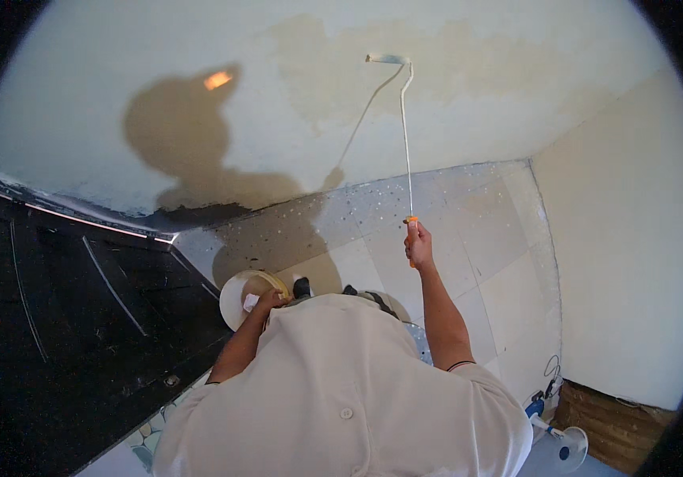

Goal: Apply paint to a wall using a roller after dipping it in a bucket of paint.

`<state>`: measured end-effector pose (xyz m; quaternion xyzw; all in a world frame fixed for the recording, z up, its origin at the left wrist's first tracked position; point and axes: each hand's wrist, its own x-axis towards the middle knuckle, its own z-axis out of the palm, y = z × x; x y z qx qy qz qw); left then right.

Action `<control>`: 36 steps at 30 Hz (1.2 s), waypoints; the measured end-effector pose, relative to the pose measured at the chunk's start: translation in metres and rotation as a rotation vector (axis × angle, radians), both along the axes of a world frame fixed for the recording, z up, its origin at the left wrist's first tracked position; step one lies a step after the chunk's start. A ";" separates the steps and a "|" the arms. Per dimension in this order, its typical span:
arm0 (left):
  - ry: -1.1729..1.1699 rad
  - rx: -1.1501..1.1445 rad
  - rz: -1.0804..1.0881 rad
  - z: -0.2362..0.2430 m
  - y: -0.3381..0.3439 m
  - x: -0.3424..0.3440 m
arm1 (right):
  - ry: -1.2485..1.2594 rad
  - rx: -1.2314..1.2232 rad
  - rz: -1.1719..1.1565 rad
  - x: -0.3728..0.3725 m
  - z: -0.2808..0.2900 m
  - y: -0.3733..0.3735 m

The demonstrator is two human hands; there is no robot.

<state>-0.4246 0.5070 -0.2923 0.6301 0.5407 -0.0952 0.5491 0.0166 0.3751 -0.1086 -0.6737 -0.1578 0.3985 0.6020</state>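
Head view: left hand [270, 300] grips a pale bucket [238, 296] at its rim, by the shirt [341, 389]. Right hand [418, 245] is clamped on the roller [405, 135] at its orange grip. Roller looks light, its long thin shaft whippy; head touches the wall [159, 71].
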 end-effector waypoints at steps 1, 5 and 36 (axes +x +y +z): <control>0.002 -0.001 0.001 -0.001 -0.001 -0.004 | -0.004 0.002 0.004 0.002 -0.002 0.000; -0.015 -0.091 0.035 -0.002 0.000 -0.016 | -0.051 -0.059 -0.007 0.008 -0.011 -0.002; -0.035 -0.125 0.204 0.023 -0.047 -0.008 | -0.247 0.014 0.048 0.051 0.003 -0.001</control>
